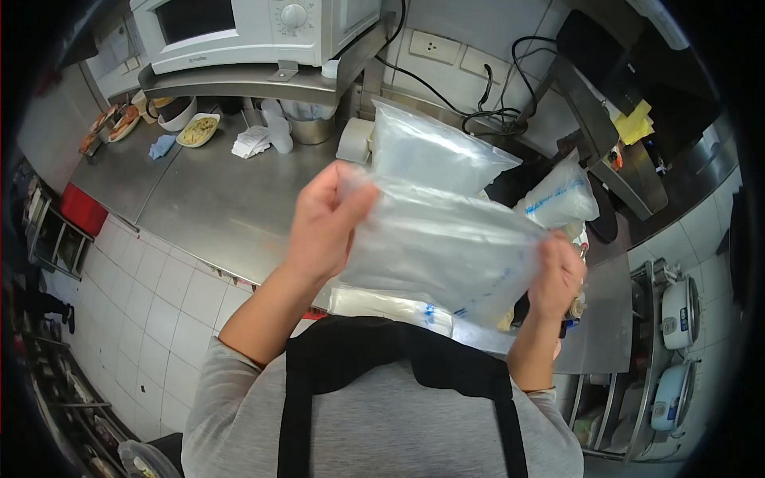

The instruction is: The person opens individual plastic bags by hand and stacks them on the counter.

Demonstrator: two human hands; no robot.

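A clear plastic bag (442,251) with blue print near its lower right is stretched between my two hands above the counter. My left hand (331,211) pinches its upper left corner between thumb and fingers. At the right edge, my right hand (556,275) grips the bag, slightly blurred. Behind it stands a larger clear plastic bag (430,147). A stack of folded plastic bags (390,309) with blue print lies at the counter's front edge, close to my body. To the right rests another blue-printed plastic bundle (562,195).
A steel counter (215,199) runs to the left, with a dish of food (198,130), paper slips (252,142) and a metal container (311,127). A microwave (255,36) sits on a shelf above. Black cables (494,111) hang by the wall. Rice cookers (680,315) stand at right.
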